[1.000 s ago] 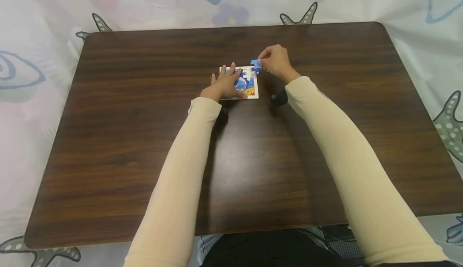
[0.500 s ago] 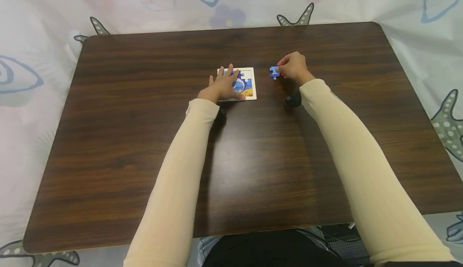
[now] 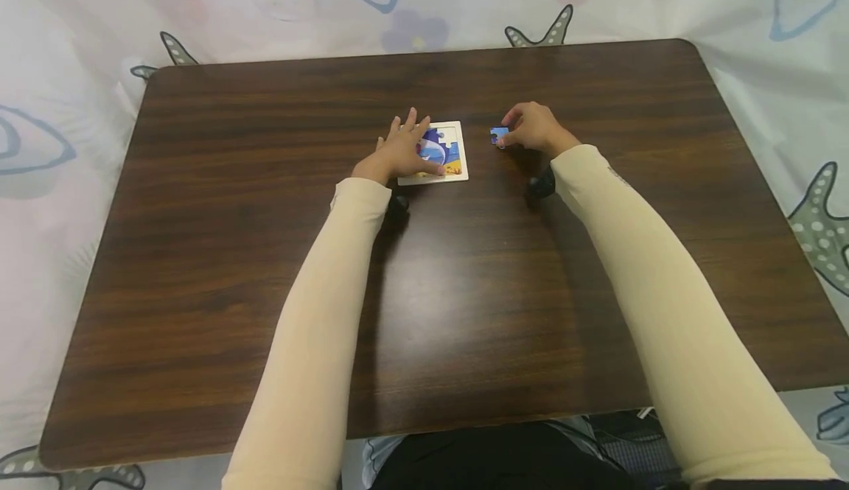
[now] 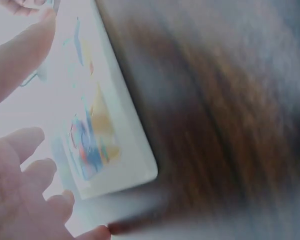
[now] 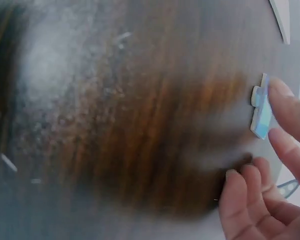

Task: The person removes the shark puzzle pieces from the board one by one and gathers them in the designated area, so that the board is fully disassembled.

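Blue jigsaw puzzle piece (image 3: 499, 135) lies close on the table right of the puzzle board, its knob showing in the right wrist view. My right hand (image 3: 534, 128) has thumb and index finger parted at the piece's edge, and the thumb tip overlaps it. The other fingers bend loosely below. Over the left part of the framed puzzle board (image 3: 462, 158) spreads my left hand (image 3: 396, 155), fingers apart and thumb near the lower edge. A blue, white and yellow picture shows on the board, with a bare gap at its upper right. The hand hides its left side.
Both stand on a dark brown wooden table (image 3: 265, 269). A patterned white curtain (image 3: 458, 4) hangs behind its far edge. Black wrist cameras (image 3: 542, 183) sit under the cuffs of the cream sleeves (image 3: 640, 254).
My right hand has carried the piece from the board's upper right corner to the table at the right, then parted thumb and index finger. My left hand has shifted slightly left on the board.
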{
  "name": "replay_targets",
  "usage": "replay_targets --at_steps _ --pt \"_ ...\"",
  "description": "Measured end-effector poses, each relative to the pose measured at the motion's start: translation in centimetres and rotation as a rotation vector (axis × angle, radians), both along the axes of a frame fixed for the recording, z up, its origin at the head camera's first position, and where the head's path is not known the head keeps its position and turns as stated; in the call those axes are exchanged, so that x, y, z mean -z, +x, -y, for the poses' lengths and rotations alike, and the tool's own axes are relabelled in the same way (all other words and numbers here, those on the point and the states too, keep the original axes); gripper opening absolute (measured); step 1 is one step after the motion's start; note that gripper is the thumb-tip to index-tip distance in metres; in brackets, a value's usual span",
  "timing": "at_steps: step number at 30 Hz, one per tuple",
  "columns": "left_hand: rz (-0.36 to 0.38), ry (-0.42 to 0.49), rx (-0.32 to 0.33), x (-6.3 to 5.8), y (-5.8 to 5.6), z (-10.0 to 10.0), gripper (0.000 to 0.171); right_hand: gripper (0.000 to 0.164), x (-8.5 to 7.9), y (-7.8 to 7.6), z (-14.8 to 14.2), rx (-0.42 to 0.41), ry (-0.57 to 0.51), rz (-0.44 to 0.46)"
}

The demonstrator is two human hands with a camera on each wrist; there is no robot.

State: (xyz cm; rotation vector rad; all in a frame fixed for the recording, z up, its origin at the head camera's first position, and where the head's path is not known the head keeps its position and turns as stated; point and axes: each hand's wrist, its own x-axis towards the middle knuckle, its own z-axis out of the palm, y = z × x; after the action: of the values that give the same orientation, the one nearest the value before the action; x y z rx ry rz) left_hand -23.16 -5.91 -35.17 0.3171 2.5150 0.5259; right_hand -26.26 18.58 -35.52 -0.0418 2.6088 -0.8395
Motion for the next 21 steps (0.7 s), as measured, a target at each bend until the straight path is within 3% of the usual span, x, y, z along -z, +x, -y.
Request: replay_targets --at_steps 7,13,21 --pt "0.003 0.002 -0.035 0.0 0.0 1.7 0.099 0.039 0.2 -0.2 0.4 -0.066 0.058 -0.065" --pt "-0.015 0.025 -0.055 0.5 0.3 2.1 0.105 0.044 0.0 -0.2 0.4 -0.077 0.082 -0.043" --pt "0.011 0.014 -0.065 0.5 0.7 2.1 0.098 0.05 -1.5 -0.1 1.0 -0.061 0.076 -0.095"
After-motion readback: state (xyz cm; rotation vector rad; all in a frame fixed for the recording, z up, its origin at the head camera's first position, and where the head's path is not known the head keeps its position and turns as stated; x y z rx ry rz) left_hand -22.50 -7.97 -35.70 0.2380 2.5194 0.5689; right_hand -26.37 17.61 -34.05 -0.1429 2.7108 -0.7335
